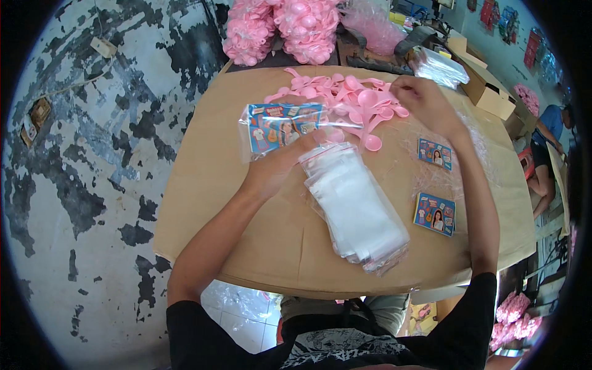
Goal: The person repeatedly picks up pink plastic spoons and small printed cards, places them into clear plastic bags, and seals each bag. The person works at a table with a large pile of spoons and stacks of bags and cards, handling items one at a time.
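Observation:
My left hand is closed on a clear plastic bag with a blue printed card inside it, thumb across the front. Just beyond lies a loose heap of pink plastic spoons. At the heap's right edge hovers my right hand, fingers curled together; what they hold, if anything, is hidden. A fanned stack of clear bags lies in front of me. To its right are a small stack of blue cards and, farther away, another blue card group on crumpled clear film.
Brown cardboard covers the table. Bulging bags of pink spoons stand behind it. Wrapped clear plastic and an open carton sit at the far right. A peeling wall is on the left; another person sits at right.

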Demonstrator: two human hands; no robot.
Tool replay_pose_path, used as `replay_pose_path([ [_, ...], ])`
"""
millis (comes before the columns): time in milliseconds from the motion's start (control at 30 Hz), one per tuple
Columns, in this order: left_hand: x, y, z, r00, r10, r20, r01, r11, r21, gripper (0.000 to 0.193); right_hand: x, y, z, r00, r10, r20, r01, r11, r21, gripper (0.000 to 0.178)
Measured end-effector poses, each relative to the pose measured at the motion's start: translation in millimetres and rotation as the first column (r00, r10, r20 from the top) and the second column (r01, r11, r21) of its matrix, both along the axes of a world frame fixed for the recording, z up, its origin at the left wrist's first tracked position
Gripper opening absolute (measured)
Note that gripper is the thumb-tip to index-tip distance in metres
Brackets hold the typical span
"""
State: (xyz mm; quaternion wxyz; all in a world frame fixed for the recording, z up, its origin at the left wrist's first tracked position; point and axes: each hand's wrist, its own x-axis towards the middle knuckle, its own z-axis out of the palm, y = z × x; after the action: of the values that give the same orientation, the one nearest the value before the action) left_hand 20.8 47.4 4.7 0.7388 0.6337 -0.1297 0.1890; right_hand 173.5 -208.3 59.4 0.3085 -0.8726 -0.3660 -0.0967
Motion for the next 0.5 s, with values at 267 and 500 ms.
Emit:
replay_pose_path([
  [267, 9, -2, -4, 0.998, -0.063, 0.014, 0.064, 0.962, -0.266, 0.062, -30, 6, 1, 0.94, 0.331, -0.088, -0.302, 0.922, 0.242, 0.021],
  [500, 5, -9, -6, 0.994, -0.102, 0.031, 0.107, 0.937, -0.331, 0.06, -61, 29, -4, 0.927, 0.311, -0.209, -0.232, 0.915, 0.331, 0.021],
])
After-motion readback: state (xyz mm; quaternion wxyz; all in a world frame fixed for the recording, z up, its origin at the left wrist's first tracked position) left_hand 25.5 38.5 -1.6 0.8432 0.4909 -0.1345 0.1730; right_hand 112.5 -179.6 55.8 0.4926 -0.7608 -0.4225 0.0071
